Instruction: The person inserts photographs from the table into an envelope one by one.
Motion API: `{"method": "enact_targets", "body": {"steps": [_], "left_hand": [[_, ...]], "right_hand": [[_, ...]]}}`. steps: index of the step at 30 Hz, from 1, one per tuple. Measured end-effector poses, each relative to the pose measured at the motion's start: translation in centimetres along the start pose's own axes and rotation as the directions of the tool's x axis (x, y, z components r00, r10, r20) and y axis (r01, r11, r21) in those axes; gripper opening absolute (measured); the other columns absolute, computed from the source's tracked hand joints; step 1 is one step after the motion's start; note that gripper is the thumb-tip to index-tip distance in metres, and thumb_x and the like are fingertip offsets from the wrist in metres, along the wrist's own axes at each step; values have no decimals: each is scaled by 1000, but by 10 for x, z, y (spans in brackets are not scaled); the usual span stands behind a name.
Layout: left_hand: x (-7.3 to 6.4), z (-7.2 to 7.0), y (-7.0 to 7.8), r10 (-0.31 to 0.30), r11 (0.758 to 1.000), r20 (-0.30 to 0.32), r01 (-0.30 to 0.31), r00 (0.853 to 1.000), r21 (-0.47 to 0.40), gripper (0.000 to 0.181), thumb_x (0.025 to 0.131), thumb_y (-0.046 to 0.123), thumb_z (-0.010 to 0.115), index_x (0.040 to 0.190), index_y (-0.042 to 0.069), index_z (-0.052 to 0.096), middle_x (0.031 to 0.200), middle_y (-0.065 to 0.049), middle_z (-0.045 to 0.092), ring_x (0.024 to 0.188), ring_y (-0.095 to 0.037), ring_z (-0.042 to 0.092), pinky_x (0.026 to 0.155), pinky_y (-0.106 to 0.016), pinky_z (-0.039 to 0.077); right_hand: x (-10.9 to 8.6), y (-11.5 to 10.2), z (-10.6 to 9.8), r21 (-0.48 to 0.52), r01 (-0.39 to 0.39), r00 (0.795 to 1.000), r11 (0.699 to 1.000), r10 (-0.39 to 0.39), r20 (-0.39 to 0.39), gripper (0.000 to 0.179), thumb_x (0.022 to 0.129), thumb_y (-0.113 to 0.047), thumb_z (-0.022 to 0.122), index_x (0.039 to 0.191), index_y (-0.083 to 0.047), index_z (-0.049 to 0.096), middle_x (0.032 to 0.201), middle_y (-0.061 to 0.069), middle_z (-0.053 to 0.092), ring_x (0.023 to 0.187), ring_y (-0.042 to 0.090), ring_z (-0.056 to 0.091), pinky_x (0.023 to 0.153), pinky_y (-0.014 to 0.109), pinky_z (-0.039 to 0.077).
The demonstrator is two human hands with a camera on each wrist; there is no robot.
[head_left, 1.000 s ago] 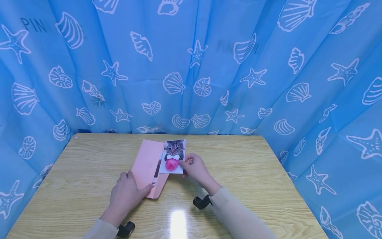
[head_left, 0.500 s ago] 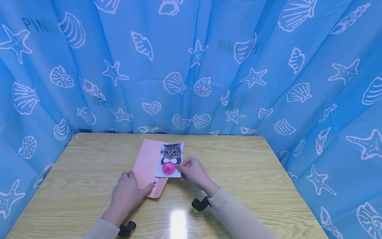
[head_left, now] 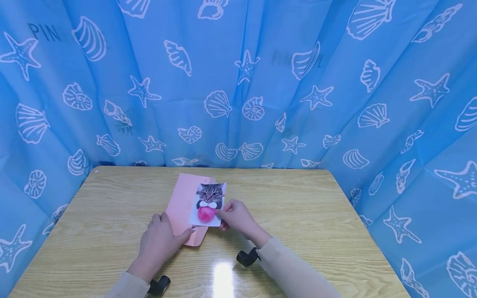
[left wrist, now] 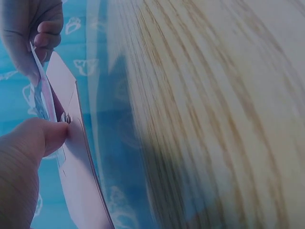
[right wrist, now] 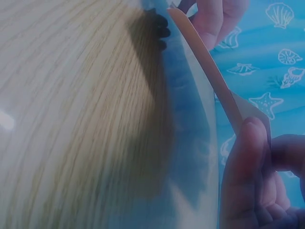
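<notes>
A pink envelope (head_left: 179, 203) is held over the table by my left hand (head_left: 158, 240). The left thumb lies on its front near the opening, and the other fingers go behind its left edge. Between thumb and fingers, my right hand (head_left: 240, 219) pinches the lower right edge of a cat picture card (head_left: 210, 196) with a pink ball on it. This card overlaps the envelope's right side in the head view. Seen from the left wrist, the card (left wrist: 46, 90) leans close along the envelope (left wrist: 78, 162), and a sliver of something printed shows by the left thumb (left wrist: 47, 136).
The wood-grain table (head_left: 305, 215) extends around both hands, with a bright glare spot near its front. Behind and to the sides hangs a blue curtain (head_left: 231, 124) with white shells and starfish. Black wrist cameras (head_left: 247, 257) sit below both wrists.
My right hand has moved left and a little nearer, bringing the cat card farther across the envelope's opening. The left hand and the envelope have stayed almost in place.
</notes>
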State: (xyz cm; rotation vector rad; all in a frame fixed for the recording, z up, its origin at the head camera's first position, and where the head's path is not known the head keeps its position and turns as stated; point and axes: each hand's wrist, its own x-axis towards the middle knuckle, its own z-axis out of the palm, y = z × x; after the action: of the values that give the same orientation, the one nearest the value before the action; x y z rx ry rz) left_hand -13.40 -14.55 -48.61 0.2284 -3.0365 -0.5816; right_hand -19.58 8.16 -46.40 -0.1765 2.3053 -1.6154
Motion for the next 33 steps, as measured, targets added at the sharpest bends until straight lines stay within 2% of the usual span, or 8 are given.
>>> {"method": "enact_targets", "body": {"steps": [8,15,25,33], "left_hand": [[0,-1,1,13,1000,-2,-13,1000,8,99,72,69,68,115,-18,48,96,-24,48,73,-29,51,62,-45,51],[1,0,1,11,1000,-26,-11,1000,4,101,72,72,66,113,-19,48,94,-24,48,73,-29,51,61,-46,51],[0,0,1,24,1000,-45,-24,999,-8,95,73,68,68,108,-18,49,91,-23,47,71,-29,50,57,-45,49],[0,1,-1,33,999,-59,-34,998,-8,94,73,67,68,107,-18,49,90,-23,47,70,-29,49,56,-45,49]], "right_hand": [[0,-1,2,17,7,1000,1000,-7,18,23,91,-16,67,86,0,52,62,14,63,53,24,64,61,48,55],[5,3,-2,10,41,997,999,-40,-62,22,91,-16,67,85,-1,51,59,12,62,48,17,61,57,46,56],[5,2,-5,-11,62,988,998,-63,-141,20,91,-12,64,85,-2,48,60,12,63,50,22,64,56,45,55],[4,0,-2,-42,67,984,997,-73,-162,19,91,-14,64,85,-2,50,61,10,63,53,22,65,56,44,55]]}}
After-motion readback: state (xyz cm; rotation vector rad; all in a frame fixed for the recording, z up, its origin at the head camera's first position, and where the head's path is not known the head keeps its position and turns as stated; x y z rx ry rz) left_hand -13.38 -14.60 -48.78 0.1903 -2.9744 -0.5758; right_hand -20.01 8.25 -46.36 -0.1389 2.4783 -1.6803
